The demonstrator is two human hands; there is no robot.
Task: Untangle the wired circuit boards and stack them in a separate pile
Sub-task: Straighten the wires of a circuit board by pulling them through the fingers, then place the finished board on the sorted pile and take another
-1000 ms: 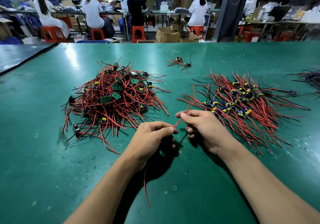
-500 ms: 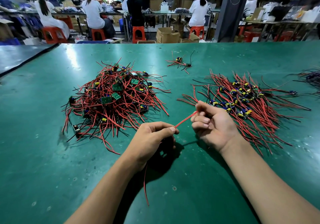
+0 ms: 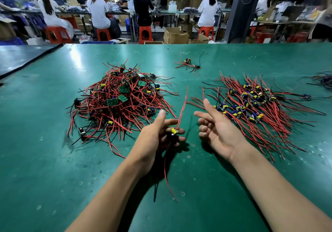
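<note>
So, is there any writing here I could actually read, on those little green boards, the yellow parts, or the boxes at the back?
No text in this view can be read.
On the green circuit boards: any print is too small to read.
On the yellow capacitor held in the left hand: any markings are blurred.
On the cardboard boxes in the background: no legible label.

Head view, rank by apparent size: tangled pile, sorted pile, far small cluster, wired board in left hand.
1. Tangled pile and sorted pile: largest, similar spread, not ranked.
2. Wired board in the left hand and far small cluster: unsure, board is nearer the camera.
</note>
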